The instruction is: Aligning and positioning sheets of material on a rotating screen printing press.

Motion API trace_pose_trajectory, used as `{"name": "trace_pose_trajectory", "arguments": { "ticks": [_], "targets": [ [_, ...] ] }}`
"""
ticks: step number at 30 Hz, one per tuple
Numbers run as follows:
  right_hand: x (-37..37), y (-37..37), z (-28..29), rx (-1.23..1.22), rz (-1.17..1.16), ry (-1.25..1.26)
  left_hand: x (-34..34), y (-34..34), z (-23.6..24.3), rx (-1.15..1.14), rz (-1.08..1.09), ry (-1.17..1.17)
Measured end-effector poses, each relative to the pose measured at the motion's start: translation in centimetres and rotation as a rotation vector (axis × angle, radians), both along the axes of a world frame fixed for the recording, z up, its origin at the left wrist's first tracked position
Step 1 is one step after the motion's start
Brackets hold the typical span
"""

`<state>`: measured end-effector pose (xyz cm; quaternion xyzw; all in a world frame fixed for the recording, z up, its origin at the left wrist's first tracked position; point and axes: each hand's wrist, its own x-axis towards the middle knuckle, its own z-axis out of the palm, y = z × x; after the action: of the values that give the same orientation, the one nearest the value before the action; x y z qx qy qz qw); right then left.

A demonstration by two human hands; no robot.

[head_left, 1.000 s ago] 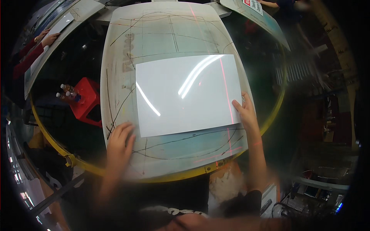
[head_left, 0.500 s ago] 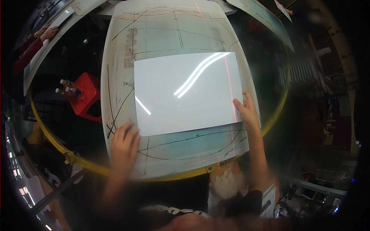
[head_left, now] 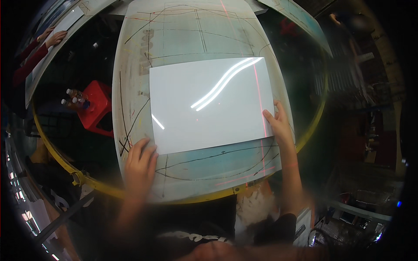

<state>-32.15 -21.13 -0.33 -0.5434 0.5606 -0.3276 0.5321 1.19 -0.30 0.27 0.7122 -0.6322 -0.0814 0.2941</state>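
A glossy white sheet [head_left: 209, 126] lies on a long pale board [head_left: 130, 87] with rounded corners. My right hand [head_left: 279, 124] holds the sheet's right edge, thumb on top and fingers around the side. My left hand [head_left: 140, 163] rests on the board at the sheet's lower left corner, its fingers stretched out and touching or very near the edge. A red light line crosses the sheet near its right side, and ceiling lights reflect in its surface.
A yellow curved rail [head_left: 104, 188] runs around below the board. On the left stands a red stool [head_left: 99, 106] with several bottles [head_left: 76, 100]. Another person's hands [head_left: 54, 38] rest on a white sheet at the far left. A second board [head_left: 300, 21] is at the upper right.
The white sheet and board appear slightly further left and up in the picture. My hands keep their places on the sheet. A pale item at the upper right has left the view.
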Motion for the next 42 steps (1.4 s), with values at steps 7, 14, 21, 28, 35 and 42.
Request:
{"name": "trace_pose_trajectory", "arguments": {
  "ticks": [7,14,21,28,35,42],
  "targets": [
    [-0.1,-0.2,-0.3,-0.002,0.0,0.017,-0.2,0.0,0.0,0.005,-0.004,-0.016],
    [0.0,-0.4,-0.6,0.009,0.01,0.001,-0.1,0.3,-0.6,0.03,0.031,0.017],
    [0.6,0.1,0.0,-0.058,0.013,0.023,-0.1,0.1,0.0,0.035,0.013,-0.026],
    [-0.2,-0.2,-0.7,-0.186,0.027,0.108,-0.4,0.1,-0.1,0.043,0.034,0.028],
    [-0.5,-1.1,-1.9,-0.316,0.009,0.273,-0.5,-0.1,-0.1,0.052,0.048,0.023],
    [-0.3,-1.0,-1.8,-0.38,0.021,0.422,-0.5,0.0,-0.4,0.043,0.042,0.012]
  ]
}}
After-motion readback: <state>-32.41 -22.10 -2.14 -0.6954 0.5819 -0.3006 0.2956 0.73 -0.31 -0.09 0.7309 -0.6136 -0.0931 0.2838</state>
